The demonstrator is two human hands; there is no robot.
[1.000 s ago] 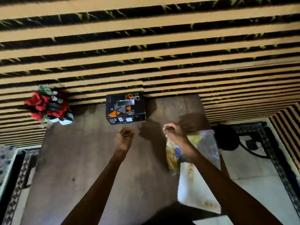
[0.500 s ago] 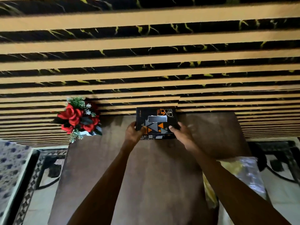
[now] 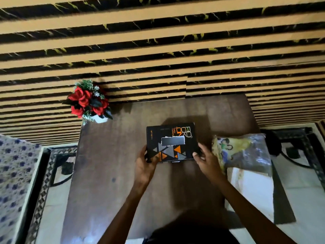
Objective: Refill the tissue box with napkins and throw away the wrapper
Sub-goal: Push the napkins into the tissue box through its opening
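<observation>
A black tissue box [image 3: 171, 138] with orange and grey triangles and a slot on top sits in the middle of the brown table [image 3: 109, 169]. My left hand [image 3: 145, 164] grips its near left corner. My right hand [image 3: 204, 158] grips its near right corner. Just right of the box lies a clear plastic napkin pack [image 3: 244, 152] with a yellow and green print, resting on the table's right edge, untouched by either hand.
A small pot of red roses [image 3: 88, 102] stands at the table's far left corner. A black and orange striped wall [image 3: 158, 50] rises behind the table. A patterned cushion [image 3: 12, 173] lies to the left. Tiled floor with dark borders lies on both sides.
My right hand let go of the napkin pack, and both hands reached the tissue box at the far edge. They have since drawn the box toward me, away from the wall.
</observation>
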